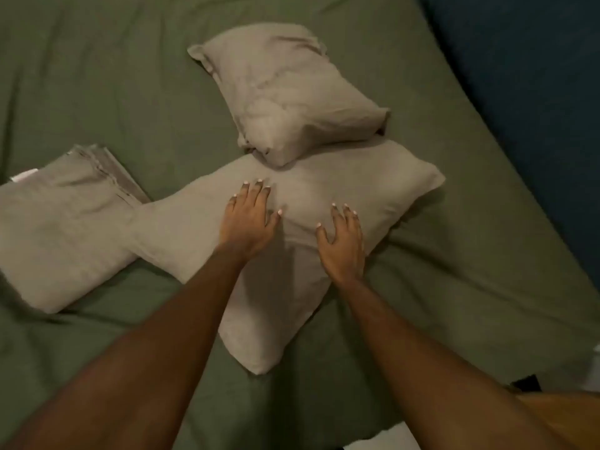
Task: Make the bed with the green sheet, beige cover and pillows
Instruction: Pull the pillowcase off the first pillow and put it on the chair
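From the head view, I am laying both palms flat on the large soft beige fabric pillow (383,190), so I judge the pillow step to be the one in hand: plumping or settling it before it goes to its place. My left hand (250,219) is resting open with the fingers spread, pressing the cloth down; my right hand (344,241), just beside it, is doing the same, pinching nothing. This pillow is lying skewed directly under my palms, one corner pointing back towards me, its case fairly smooth. Just beyond my fingertips a second, more crumpled beige pillow (292,99) is overlapping its far edge. Out to the left of my left hand a folded flat beige cloth (65,222), which I take to be the cover, is touching the pillow's left end. The olive-green bedsheet (130,92) is stretching beneath everything, showing a few long creases. Next, I think, I will need to curl my fingers around the pillow's edges to lift and square it, then unfold the cover.
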